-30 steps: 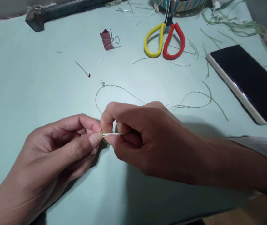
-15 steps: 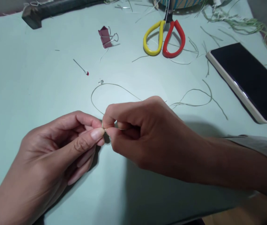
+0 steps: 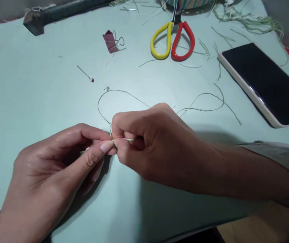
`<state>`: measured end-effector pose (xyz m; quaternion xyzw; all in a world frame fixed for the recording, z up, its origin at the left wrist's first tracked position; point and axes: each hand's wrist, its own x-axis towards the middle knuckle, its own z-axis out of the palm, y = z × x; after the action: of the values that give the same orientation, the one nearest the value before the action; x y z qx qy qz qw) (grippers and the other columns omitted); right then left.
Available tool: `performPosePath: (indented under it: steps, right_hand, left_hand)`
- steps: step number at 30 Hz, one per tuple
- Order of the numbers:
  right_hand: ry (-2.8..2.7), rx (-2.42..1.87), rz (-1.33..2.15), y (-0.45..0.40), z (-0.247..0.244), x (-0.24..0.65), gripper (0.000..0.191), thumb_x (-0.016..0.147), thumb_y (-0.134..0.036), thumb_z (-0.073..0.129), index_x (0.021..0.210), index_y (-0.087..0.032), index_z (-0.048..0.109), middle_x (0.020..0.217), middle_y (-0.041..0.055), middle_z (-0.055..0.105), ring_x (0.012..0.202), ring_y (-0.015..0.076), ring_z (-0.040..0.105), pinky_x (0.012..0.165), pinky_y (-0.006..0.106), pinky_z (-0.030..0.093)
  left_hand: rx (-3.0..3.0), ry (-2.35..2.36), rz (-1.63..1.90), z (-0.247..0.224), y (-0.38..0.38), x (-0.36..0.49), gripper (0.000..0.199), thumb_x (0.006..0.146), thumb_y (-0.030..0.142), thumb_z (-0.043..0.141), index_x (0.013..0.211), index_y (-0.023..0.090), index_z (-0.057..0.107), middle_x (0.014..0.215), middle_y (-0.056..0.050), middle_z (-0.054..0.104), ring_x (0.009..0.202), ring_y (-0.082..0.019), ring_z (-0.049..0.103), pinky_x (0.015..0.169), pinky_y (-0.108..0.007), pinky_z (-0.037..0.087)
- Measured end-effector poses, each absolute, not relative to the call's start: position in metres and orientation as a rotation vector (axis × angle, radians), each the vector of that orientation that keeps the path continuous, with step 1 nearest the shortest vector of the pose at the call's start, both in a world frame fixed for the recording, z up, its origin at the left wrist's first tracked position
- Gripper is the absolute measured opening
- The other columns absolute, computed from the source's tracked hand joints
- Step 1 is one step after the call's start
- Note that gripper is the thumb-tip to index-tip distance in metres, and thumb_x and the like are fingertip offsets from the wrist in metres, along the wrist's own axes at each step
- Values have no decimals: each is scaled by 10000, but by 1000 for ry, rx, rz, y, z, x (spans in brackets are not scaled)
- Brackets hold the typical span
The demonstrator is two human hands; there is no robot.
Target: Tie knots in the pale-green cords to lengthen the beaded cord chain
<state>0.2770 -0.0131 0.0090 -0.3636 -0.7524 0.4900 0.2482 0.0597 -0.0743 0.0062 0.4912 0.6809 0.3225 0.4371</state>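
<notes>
My left hand [image 3: 58, 168] pinches thin green cord between thumb and index finger; a bit of green and white cord shows inside its palm. Touching its fingertips, my right hand [image 3: 157, 145] is closed on the cord, with a pale strand visible between its fingers. A loop of the green cord [image 3: 127, 92] rises from the fingertips and lies on the table beyond them. More cord [image 3: 206, 109] trails out behind my right hand. The spot where the fingertips meet is partly hidden.
Beyond the hands on the pale table [image 3: 45, 94] lie a pin with a red end [image 3: 85, 73], a small clear piece [image 3: 106, 88], a binder clip [image 3: 110, 42] and scissors [image 3: 172, 40]. A phone [image 3: 266, 84] is at right, a metal bar [image 3: 65, 13] at far left, cord scraps [image 3: 248, 20] far right.
My left hand has turned slightly, uncovering the cord in its palm. More of the strand shows between my right fingers. The view has shifted slightly, moving the table objects left.
</notes>
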Motion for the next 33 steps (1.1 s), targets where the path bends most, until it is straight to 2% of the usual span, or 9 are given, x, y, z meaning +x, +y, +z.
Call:
performPosePath:
  steps: [3,7,12,15,21,26,31,33]
  right_hand:
    - [-2051,-1003,1361,-14,9,278,221,891,-202,544,702,-262,446,559,-95,384,537,97,314,459,195,290]
    - [-2061,-1017,1394,-12,11,277,230,881,-181,548,682,-251,457,565,-90,428,539,91,355,481,200,326]
    - [-2071,-991,1566,-5,18,275,306,901,-39,581,675,-224,492,556,-115,384,536,64,348,515,208,324]
    - [-2095,-948,1598,-1,19,276,328,940,-1,562,700,-216,503,557,-127,357,554,59,329,573,212,329]
    - [-2130,-784,1551,2,17,282,218,901,-34,557,790,-220,530,607,-113,398,606,82,357,667,245,371]
    - [-2121,-850,1480,0,17,279,263,920,-29,539,751,-227,500,600,-97,394,636,98,395,691,276,352]
    - [-2192,-819,1478,6,16,282,232,955,-88,513,766,-219,546,592,-92,397,639,106,424,715,281,365]
    - [-2194,-807,1490,11,16,285,180,1007,-141,486,925,-205,633,597,-103,427,628,113,432,725,283,375]
  left_hand:
    - [1247,1653,805,7,-75,57,335,801,628,968,911,330,861,653,-16,689,513,-140,538,378,-208,369]
    - [1190,1559,774,6,-75,51,258,881,572,917,904,322,857,542,22,527,463,-109,391,364,-202,308]
    - [1079,1536,807,4,-76,49,251,830,522,973,897,310,857,680,-15,645,519,-94,424,395,-185,281]
    - [1006,1545,854,6,-75,53,266,773,505,1020,876,320,859,663,-9,638,530,-105,452,400,-182,313]
    - [878,1516,880,13,-67,68,190,758,404,1015,810,294,870,572,20,527,515,-87,394,425,-182,314]
    - [882,1514,892,15,-65,73,157,720,330,1011,791,295,876,599,6,611,500,-82,406,419,-185,317]
    - [1008,1583,858,9,-68,65,248,741,471,1020,800,294,856,657,-5,681,560,-104,471,439,-167,360]
    - [1051,1596,839,6,-70,61,293,772,535,1003,822,293,845,711,-5,709,600,-111,506,470,-165,400]
